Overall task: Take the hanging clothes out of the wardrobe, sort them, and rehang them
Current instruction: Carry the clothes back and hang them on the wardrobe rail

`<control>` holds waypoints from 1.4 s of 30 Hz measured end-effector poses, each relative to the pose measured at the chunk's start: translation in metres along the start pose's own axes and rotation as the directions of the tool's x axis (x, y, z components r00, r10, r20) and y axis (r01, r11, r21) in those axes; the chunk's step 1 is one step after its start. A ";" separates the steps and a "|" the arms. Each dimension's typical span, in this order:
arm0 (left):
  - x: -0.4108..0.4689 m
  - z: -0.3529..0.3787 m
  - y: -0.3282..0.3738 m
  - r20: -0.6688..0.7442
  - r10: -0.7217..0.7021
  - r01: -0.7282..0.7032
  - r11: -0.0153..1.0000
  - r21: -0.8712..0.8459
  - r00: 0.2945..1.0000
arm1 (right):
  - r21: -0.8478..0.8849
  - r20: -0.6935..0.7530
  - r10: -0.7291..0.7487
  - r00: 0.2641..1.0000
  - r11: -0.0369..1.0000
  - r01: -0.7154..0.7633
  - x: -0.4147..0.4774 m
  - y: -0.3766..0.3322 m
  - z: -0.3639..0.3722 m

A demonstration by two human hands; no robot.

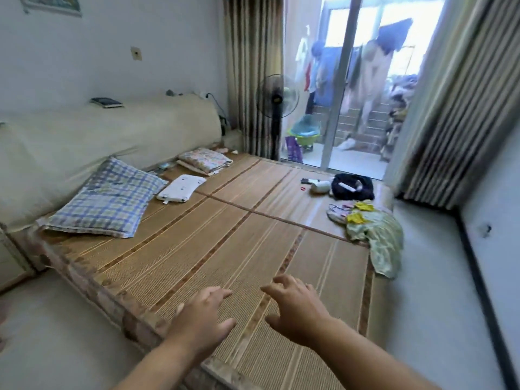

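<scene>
Hands: left hand (201,319) and right hand (295,311) reach forward side by side above the near end of the bed mat (225,249), with a gap between them.
Left grip: released, with the fingers loosely bent and a little spread and nothing in them.
Right grip: also released, with the fingers curved downward and holding nothing (whether the fingertips touch the mat I cannot tell).
Clothes on the bed: a green garment (377,237) lies crumpled at the mat's right edge, well apart from both hands. Its long axis runs from far left to near right, with yellow patches at the far end and the near end drooping over the mat's side.
Farther back: a black garment (363,192) sits in a rounded heap near the sliding glass door (337,108), showing no clear long axis (a small white item lies on it).
Outside: hanging clothes (371,71) dangle straight down beyond the glass, blurred.
Left side: a checked pillow (109,198) lies by the headboard, with a white pillow (181,187) just beside it.
Corner: a standing fan (277,95) stands upright beside the striped curtain (250,66).
</scene>
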State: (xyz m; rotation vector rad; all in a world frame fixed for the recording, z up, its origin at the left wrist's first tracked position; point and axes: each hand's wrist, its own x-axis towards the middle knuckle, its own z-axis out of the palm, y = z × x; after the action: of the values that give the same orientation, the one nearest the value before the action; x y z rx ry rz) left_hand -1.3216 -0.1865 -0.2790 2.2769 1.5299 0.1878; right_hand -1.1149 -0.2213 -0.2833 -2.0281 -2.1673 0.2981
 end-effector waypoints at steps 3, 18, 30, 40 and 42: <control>0.006 0.038 0.079 0.047 0.128 -0.127 0.991 -0.033 0.991 | 0.016 -0.015 0.150 0.989 0.989 -0.150 -0.060 0.083 -0.019; 0.038 0.214 0.493 0.148 0.467 -0.459 0.884 -0.087 0.872 | 0.077 -0.047 0.528 0.848 0.848 -0.524 -0.318 0.449 -0.114; 0.203 0.273 0.565 0.213 0.445 -0.440 0.895 -0.076 0.870 | 0.121 0.024 0.533 0.846 0.838 -0.532 -0.224 0.601 -0.114; 0.430 0.245 0.616 0.180 0.410 -0.406 0.912 -0.059 0.894 | 0.185 0.034 0.520 0.854 0.836 -0.516 -0.032 0.729 -0.170; 0.462 0.247 0.622 0.178 0.396 -0.392 0.918 -0.060 0.901 | 0.178 0.056 0.502 0.863 0.846 -0.503 -0.002 0.751 -0.173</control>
State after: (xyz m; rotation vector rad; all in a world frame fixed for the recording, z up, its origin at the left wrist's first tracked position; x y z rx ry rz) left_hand -0.5247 -0.0295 -0.3112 2.4840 0.9564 0.0958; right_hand -0.3459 -0.1709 -0.3048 -2.4461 -1.4967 0.5485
